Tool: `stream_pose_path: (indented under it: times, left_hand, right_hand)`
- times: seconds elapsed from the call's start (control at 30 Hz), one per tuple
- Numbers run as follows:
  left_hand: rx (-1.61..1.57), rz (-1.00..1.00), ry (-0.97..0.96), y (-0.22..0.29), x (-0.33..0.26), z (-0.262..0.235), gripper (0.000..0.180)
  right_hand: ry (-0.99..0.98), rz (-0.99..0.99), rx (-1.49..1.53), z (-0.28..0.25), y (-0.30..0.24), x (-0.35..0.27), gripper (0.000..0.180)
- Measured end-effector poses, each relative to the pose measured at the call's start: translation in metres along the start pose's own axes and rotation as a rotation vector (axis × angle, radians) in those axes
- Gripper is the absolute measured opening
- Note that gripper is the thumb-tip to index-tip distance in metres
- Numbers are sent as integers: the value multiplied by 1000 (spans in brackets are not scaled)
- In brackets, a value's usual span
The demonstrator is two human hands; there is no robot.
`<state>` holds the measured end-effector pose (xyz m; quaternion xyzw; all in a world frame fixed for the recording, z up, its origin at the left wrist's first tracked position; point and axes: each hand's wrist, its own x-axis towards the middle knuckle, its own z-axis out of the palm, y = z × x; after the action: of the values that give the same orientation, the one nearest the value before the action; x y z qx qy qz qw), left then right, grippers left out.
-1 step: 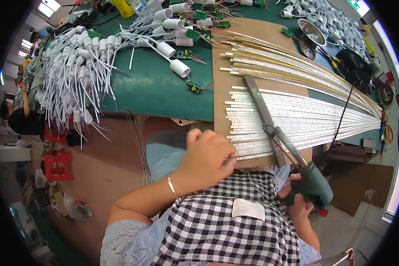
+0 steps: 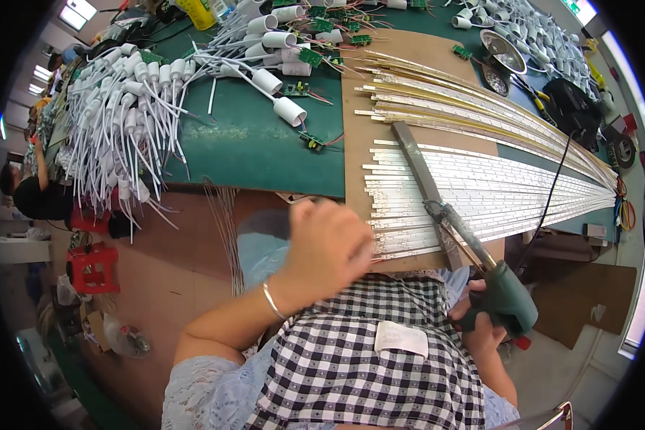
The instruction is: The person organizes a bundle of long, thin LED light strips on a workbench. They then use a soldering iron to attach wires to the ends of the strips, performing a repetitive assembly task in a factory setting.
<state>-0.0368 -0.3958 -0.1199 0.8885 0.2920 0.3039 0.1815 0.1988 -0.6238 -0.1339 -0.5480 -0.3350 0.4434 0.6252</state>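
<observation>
My left hand (image 2: 330, 247), with a thin bangle on its wrist, hovers blurred at the near edge of a brown board (image 2: 358, 158). Its fingers are curled, and whatever they may hold is hidden. Long white light strips (image 2: 494, 197) lie side by side on the board, with a grey metal bar (image 2: 417, 168) laid across them. My right hand (image 2: 480, 330) grips the green handle of a soldering iron (image 2: 505, 294), whose metal shaft points up at the strips' near ends. A black-and-white checked apron (image 2: 351, 373) covers my lap.
On the green table top (image 2: 251, 150), white lamp caps with wires (image 2: 129, 107) are heaped at the left, beside small green circuit boards (image 2: 312, 140). Yellowish strips (image 2: 480, 100) fan out farther back, near a metal bowl (image 2: 505, 50). A red stool (image 2: 93, 266) and another person (image 2: 36, 197) are at the left.
</observation>
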Motion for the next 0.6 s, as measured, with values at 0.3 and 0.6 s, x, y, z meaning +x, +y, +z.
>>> stream_pose_path:
  times: [0.3,0.6]
  left_hand:
    - [324,-84,206,-83,59,7,17]
    - [143,31,43,-29,15,-17,15]
  right_hand:
    - [45,50,-7,10,2,-2,57]
    - [82,53,-4,22,3,-1,57]
